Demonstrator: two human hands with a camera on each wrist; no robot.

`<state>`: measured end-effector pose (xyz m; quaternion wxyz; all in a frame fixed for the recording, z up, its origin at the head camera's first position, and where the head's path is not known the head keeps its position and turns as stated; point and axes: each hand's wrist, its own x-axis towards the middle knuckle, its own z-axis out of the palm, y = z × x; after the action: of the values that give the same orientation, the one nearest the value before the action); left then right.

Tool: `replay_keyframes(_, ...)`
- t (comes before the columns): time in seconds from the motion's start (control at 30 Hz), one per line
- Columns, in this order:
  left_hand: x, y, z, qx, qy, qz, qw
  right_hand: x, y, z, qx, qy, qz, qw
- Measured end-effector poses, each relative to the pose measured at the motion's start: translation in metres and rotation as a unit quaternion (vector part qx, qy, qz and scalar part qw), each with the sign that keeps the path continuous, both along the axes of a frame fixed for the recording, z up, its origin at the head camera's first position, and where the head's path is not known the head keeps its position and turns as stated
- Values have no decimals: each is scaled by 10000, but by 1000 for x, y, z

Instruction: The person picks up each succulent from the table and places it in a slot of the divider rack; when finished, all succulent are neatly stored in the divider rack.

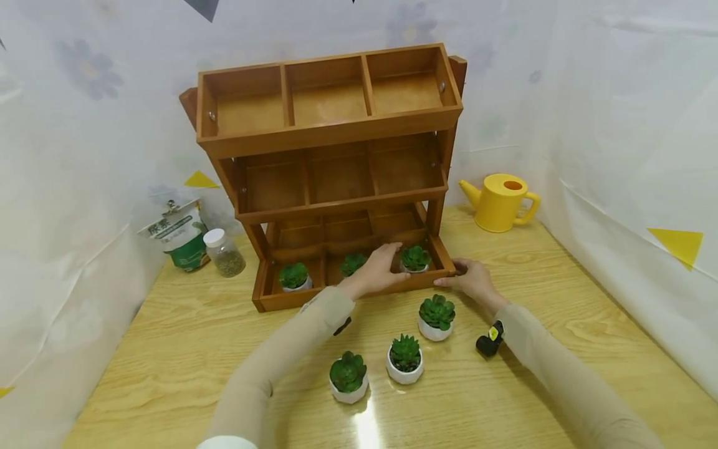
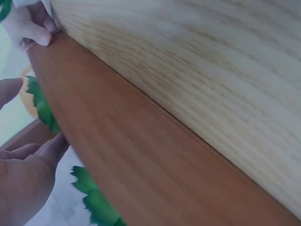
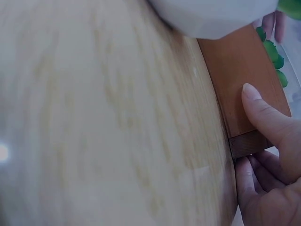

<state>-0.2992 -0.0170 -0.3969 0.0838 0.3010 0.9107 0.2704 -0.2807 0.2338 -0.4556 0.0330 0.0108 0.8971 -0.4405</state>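
Observation:
A brown three-tier wooden shelf (image 1: 331, 140) stands at the back of the table. My left hand (image 1: 377, 273) reaches over the front board of its bottom tier, thumb and fingers spread apart beside a potted succulent (image 1: 415, 259) in the right compartment. In the left wrist view, green leaves show between that thumb and the fingers (image 2: 52, 148). My right hand (image 1: 473, 284) grips the bottom tier's right front corner. The right wrist view has its thumb (image 3: 258, 106) on the front board, with the other fingers curled round the end.
Two more succulents (image 1: 294, 276) sit in the left and middle bottom compartments, the middle one partly behind my left hand. Three potted succulents (image 1: 405, 360) stand on the table in front. A yellow watering can (image 1: 498, 202) is at right; a lidded jar (image 1: 225, 254) and clipped bag (image 1: 182, 237) at left.

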Motion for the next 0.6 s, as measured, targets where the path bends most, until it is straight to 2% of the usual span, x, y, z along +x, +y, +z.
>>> replay_keyframes(0.2,15,-11,13,60,370,-442,9983,1,2,-1,51,11,85,10000)
replay_keyframes(0.37,26,-28,20,212,593,-759,9951,1,3,0,34,38,104,9999)
replay_keyframes(0.6,41,-61,15,384,875,-1188,9883,0,3,-2,-6,96,157,9998)
